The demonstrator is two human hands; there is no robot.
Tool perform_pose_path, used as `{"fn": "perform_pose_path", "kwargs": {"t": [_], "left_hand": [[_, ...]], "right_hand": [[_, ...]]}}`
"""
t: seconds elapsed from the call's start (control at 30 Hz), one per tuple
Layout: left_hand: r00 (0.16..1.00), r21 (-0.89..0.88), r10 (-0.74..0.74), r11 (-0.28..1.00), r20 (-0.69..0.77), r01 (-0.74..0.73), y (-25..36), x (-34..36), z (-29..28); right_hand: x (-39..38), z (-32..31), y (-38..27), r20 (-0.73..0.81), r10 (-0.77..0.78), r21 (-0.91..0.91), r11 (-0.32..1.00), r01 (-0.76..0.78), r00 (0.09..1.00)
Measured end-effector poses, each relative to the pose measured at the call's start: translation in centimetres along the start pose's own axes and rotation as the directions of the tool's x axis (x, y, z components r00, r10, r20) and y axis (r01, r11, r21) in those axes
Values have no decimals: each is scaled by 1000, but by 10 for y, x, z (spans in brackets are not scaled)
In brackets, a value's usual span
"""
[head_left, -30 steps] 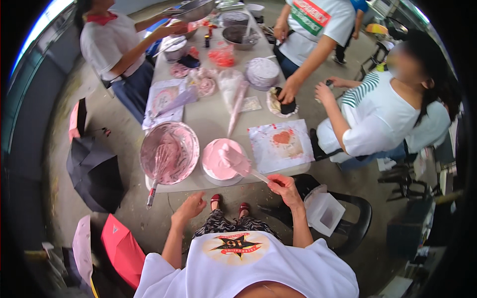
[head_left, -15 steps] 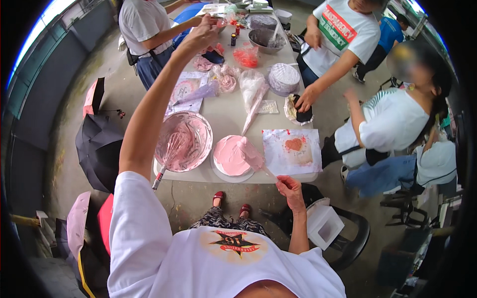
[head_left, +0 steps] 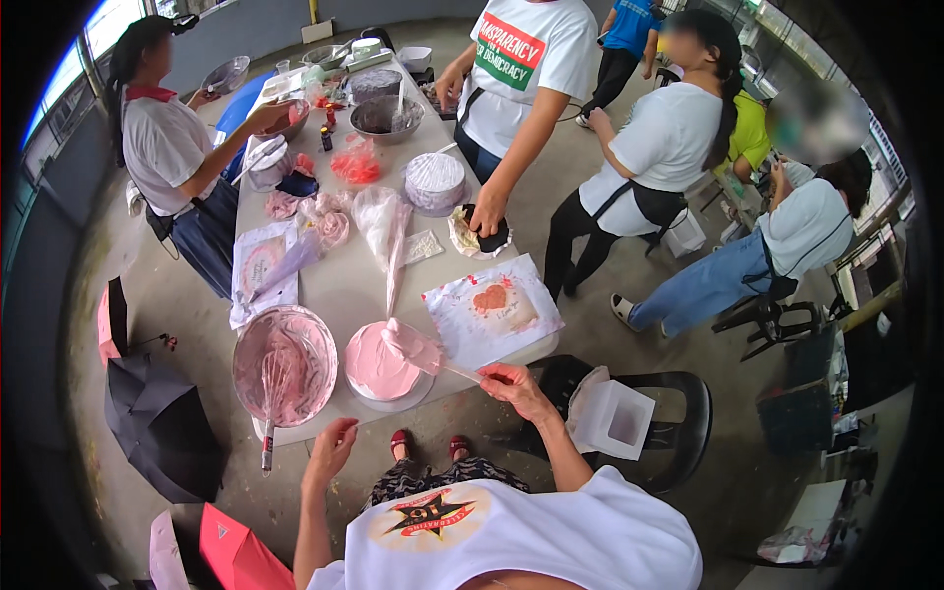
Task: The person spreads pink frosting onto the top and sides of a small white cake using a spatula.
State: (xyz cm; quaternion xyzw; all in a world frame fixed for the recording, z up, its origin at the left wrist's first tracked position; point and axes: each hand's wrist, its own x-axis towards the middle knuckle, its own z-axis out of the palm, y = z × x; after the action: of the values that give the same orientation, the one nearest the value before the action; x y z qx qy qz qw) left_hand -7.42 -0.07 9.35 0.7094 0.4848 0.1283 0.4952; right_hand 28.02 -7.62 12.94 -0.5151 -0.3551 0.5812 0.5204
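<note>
My right hand (head_left: 519,390) is closed around the handle of a spatula (head_left: 457,370). Pink frosting thickly coats the spatula's blade, which rests on or just above the right side of a round cake (head_left: 377,369). The cake's top is pink, with uneven swirls, and it sits on a round pale board (head_left: 405,401). Just off the table's front edge, my left hand (head_left: 331,452) holds nothing, its fingers loosely bent. Left of the cake stands a metal mixing bowl (head_left: 242,366) smeared with pink frosting, a whisk (head_left: 270,398) leaning in it.
Behind the cake lies a filled piping bag (head_left: 379,226). Right of it is a sheet with a heart design (head_left: 511,324). A co-worker's hand (head_left: 489,211) touches a dark object in a pale wrapper. A chair (head_left: 688,423) with a white box (head_left: 618,418) stands right; umbrellas (head_left: 157,423) lie left.
My left hand has come back from far across the table to near its front edge. My right hand keeps the spatula at the cake. The view has swung to the right.
</note>
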Motion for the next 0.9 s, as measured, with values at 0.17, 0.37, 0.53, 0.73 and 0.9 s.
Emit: {"fn": "perform_pose_path", "kwargs": {"t": [0.17,0.37,0.53,0.73,0.9], "left_hand": [[918,-744,-365,654,-154,136,-55,18,43],[885,-868,-421,494,-197,42,-66,51,53],[838,-858,-502,507,-212,86,-62,70,49],[813,-838,-545,526,-204,143,-69,75,43],[823,-818,-530,555,-207,152,-67,86,43]], "right_hand": [[10,2,1,69,44,-31,999,-42,997],[25,-8,28,76,69,89,993,-76,995],[43,-18,55,140,-26,301,953,-17,990],[61,-13,71,254,-39,345,937,-53,966],[79,-40,105,246,7,277,958,-77,969]]}}
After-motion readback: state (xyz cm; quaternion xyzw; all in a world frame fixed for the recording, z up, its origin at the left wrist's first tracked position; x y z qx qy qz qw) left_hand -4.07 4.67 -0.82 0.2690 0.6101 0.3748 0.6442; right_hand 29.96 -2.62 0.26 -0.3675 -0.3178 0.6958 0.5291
